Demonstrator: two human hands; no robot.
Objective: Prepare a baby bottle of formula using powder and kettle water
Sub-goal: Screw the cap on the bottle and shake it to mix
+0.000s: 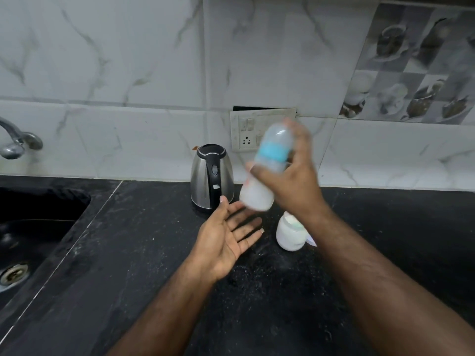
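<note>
right hand (290, 181) grips blurred, tilted baby bottle (267, 168) | left hand (226, 237) flat open beneath, holding nothing | kettle (211, 176), powder jar (289, 233) on bench (154, 253)

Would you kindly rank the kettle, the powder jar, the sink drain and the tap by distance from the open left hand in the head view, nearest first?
From the left hand:
1. Kettle, just behind the fingertips, and powder jar, to its right: too close to call.
2. Sink drain, far left.
3. Tap, far left, on the wall.
</note>
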